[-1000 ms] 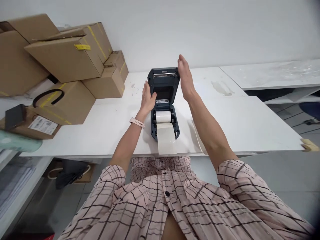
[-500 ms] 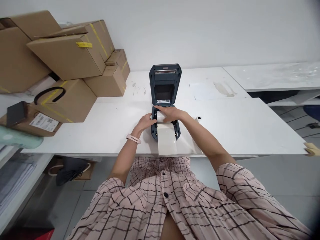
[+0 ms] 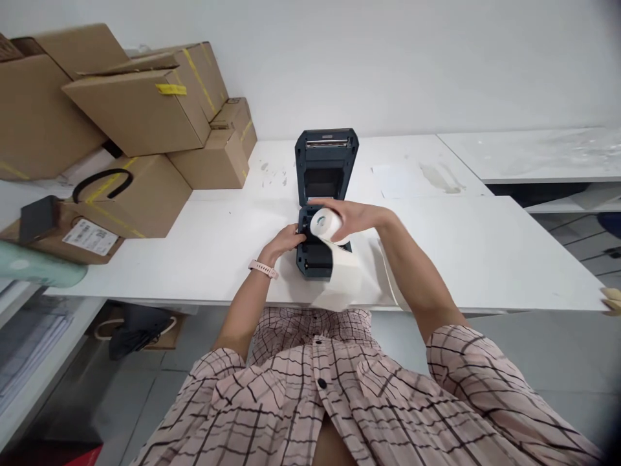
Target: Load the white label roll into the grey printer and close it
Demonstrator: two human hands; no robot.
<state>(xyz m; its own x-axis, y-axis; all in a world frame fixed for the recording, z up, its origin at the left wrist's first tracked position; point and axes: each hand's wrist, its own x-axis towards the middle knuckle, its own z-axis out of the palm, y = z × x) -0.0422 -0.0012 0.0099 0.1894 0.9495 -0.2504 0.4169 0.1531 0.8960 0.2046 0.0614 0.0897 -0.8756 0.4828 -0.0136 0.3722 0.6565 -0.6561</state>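
Note:
A dark label printer (image 3: 301,255) stands on the white table with its lid (image 3: 324,155) raised. Above its open bay, my right hand (image 3: 356,217) is wrapped around a white label roll (image 3: 324,222), tilted so that one round end and its core show. A loose strip of label paper (image 3: 345,275) hangs from the roll past the printer's front toward the table edge. My left hand (image 3: 286,239) grips the left side of the printer's base, its fingertips reaching the inner rim by the roll holder.
Cardboard boxes (image 3: 140,113) are piled at the left, with a black strap (image 3: 101,178) over one. A mint-coloured roll (image 3: 43,265) lies at the near left corner. Another paper strip (image 3: 391,278) hangs beside my right forearm. A second white table (image 3: 533,152) stands at the right.
My right hand has lifted the label roll out of the printer's bay and tipped it, and the paper strip swings right. My left hand stays at the printer's left side.

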